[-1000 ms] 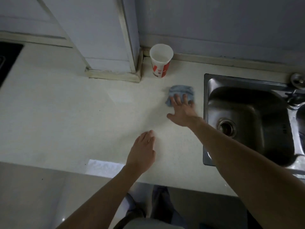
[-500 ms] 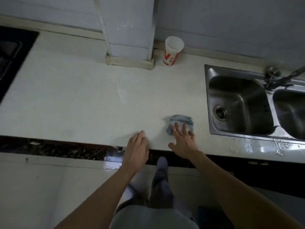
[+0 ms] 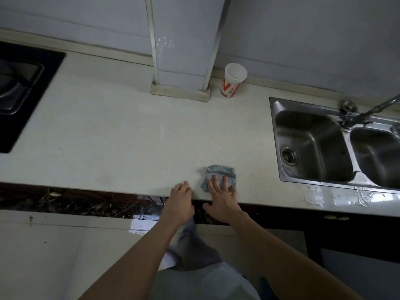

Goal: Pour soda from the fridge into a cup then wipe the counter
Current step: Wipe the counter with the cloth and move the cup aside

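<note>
A small blue-grey cloth [image 3: 220,172] lies crumpled on the pale counter [image 3: 112,135] near its front edge. My right hand [image 3: 223,200] presses flat on the cloth's near part, fingers spread over it and palm past the counter edge. My left hand [image 3: 180,202] rests on the counter's front edge just left of the cloth, fingers together, holding nothing. A white paper cup [image 3: 232,83] with red and yellow print stands upright at the back by the wall, beside the pillar. No soda bottle is in view.
A double steel sink [image 3: 275,135] with a tap [image 3: 363,114] fills the right side; water drops lie on its front rim. A black stove [image 3: 19,92] sits at the left. A tiled pillar [image 3: 181,61] stands at the back centre. My legs and the floor show below.
My right hand has dragged the cloth from the back of the counter near the cup toward the front edge. My left hand slid back to the edge too.
</note>
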